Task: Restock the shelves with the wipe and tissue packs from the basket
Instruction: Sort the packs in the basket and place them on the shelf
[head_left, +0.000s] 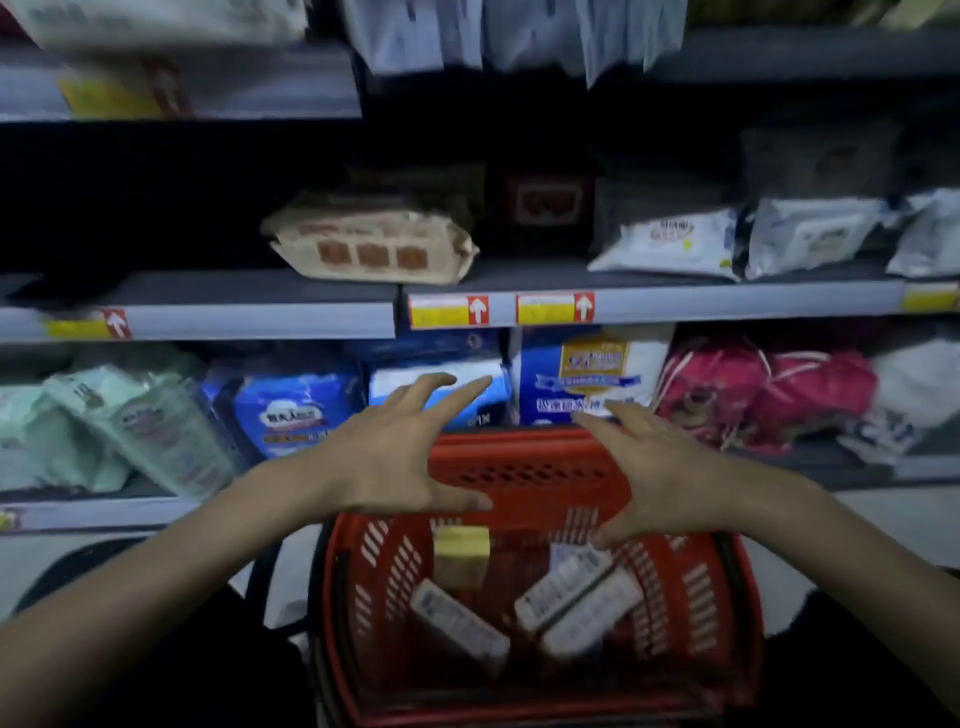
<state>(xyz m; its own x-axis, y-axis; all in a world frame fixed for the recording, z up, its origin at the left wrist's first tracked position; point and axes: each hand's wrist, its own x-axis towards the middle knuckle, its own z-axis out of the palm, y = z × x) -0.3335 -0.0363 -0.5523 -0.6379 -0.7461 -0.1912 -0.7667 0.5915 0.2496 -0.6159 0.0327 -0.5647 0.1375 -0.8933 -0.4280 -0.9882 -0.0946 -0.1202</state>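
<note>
Red basket (358, 613) of wipe packs (571, 597) beneath left hand (384, 462) and right hand (670, 483), both hands spread, empty.

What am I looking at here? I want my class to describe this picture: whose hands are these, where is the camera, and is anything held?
There is no machine here. A person wears a camera on the head, looking forward and down, so you see their own two bare arms. The left hand and the right hand are spread open above a red basket and hold nothing. In the basket lie a yellowish pack and a few white labelled packs. Behind are shop shelves: a beige pack and white pouches on the middle shelf, blue packs and pink packs below. The picture is too blurred to read the labels.
</note>
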